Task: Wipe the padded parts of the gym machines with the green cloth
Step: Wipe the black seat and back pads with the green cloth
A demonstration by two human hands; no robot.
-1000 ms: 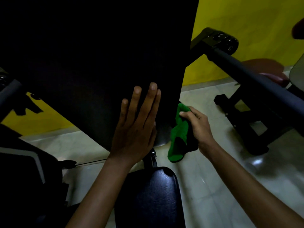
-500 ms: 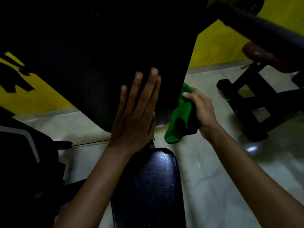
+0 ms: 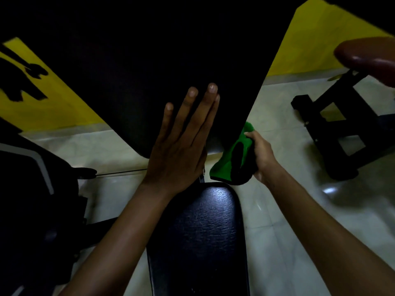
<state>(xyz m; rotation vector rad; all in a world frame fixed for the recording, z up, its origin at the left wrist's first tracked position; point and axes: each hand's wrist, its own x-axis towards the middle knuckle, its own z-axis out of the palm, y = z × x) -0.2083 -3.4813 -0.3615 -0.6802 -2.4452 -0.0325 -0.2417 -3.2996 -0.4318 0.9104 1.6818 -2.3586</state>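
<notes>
backrest (image 3: 171, 60) steadied by left hand (image 3: 181, 146), fingers flat and straight; right hand (image 3: 261, 155) grips cloth (image 3: 233, 154) against backrest's right edge, wiping it.

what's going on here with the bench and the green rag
A person is cleaning a gym bench. The left hand lies flat, fingers straight, against the black back pad, steadying it. The right hand grips a bunched green cloth at the pad's lower right edge. The black seat pad sits just below the hands, with the cloth not on it.
</notes>
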